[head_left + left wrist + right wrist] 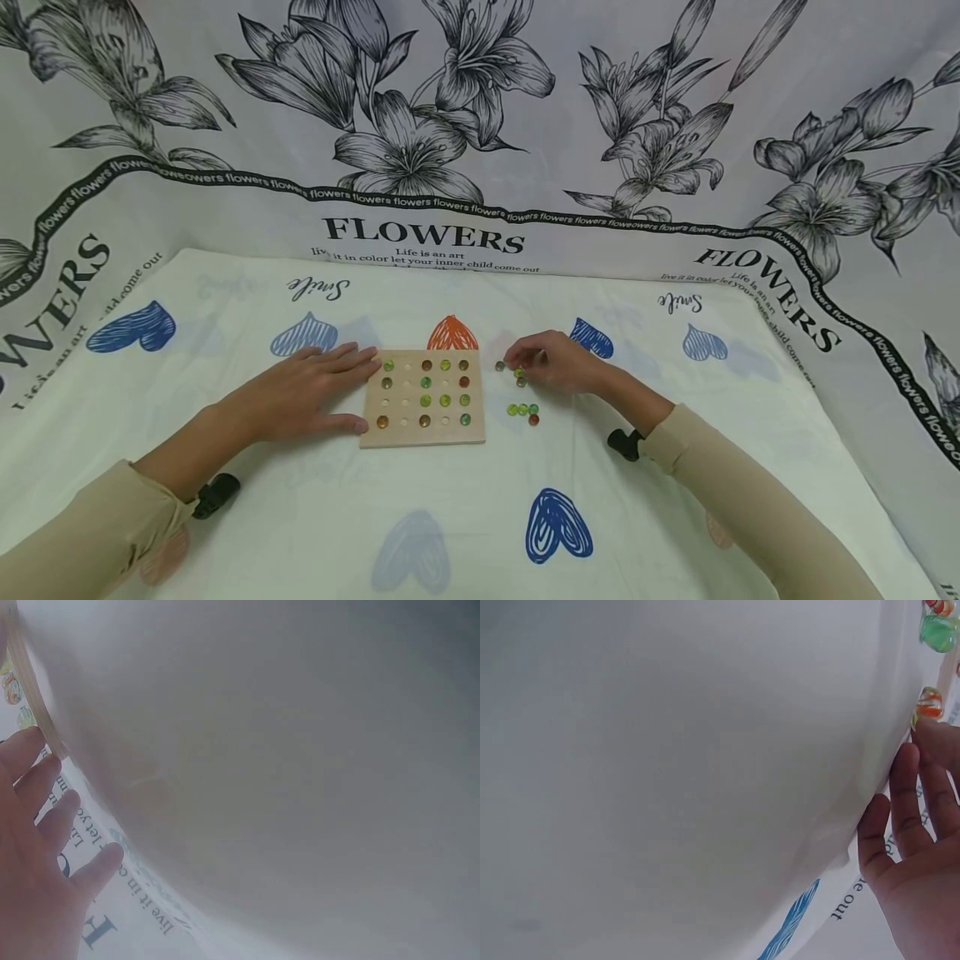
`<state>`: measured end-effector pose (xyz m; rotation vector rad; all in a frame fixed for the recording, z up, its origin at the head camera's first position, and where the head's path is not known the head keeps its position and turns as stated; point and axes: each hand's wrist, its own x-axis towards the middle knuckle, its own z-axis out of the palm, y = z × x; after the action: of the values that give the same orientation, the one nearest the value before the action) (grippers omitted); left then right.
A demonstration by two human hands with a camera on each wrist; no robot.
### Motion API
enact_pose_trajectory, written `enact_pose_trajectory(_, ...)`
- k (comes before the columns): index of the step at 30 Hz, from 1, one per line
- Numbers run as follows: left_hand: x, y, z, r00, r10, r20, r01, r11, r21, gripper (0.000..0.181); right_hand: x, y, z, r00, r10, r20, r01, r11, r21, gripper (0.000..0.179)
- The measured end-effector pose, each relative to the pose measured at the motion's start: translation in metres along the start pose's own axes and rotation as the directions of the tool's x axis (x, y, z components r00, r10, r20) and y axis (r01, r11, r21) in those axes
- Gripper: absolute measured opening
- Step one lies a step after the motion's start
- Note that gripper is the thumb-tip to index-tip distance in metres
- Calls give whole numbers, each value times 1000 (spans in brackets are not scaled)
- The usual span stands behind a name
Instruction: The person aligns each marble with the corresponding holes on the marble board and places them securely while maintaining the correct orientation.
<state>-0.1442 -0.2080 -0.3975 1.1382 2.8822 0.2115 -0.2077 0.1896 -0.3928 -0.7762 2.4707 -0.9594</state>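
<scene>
1. The wooden board point(416, 435) lies mid-table, its pits partly filled with marbles point(446, 401); small size blurs their inner colours. The left wrist view catches only a cut-off strip of its edge.
2. The left hand point(309, 393) rests at the board's left edge, fingers extended and thumb apart, its fingertips touching the wood.
3. Right of the board lie loose marbles point(522, 409), some on the near side, others at the fingertips of the right hand point(557, 362). Its fingers are bent; I cannot tell whether they pinch one, since they hide the contact. The right wrist view cuts off that hand and several marbles.
4. Black devices sit by both cuffs, partly covered by the sleeves point(720, 467).
5. The white tablecloth point(300, 517) reads "Smile" twice, upside down, at its far side.
6. Beyond, the floral backdrop point(645, 250) reads "FLOWERS", "Life is an art"; its outermost lettering is cropped.
</scene>
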Motion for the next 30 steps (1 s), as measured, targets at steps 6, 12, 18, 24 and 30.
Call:
enact_pose_trajectory(6, -1, 0, 0, 1000, -8, 3, 8, 1000, -7, 87, 0, -1, 1, 1000, 3, 2, -3, 1000, -2, 30)
enact_pose_trajectory(12, -2, -1, 1, 1000, -3, -2, 3, 1000, -2, 87, 3, -3, 1, 999, -33, -19, 33, 999, -2, 29)
enact_pose_trajectory(18, -1, -1, 1, 1000, -4, 1, 4, 1000, -4, 87, 9, -10, 4, 997, -46, -57, 46, 999, -5, 24)
enact_pose_trajectory(24, -1, 0, -1, 1000, -11, 5, 12, 1000, -17, 87, 17, -23, 8, 990, -78, -117, 77, 997, -9, 22)
enact_pose_trajectory(30, -1, 0, -1, 1000, -7, 4, 7, 1000, -8, 87, 24, -36, 16, 989, -83, -124, 87, 996, 21, 20)
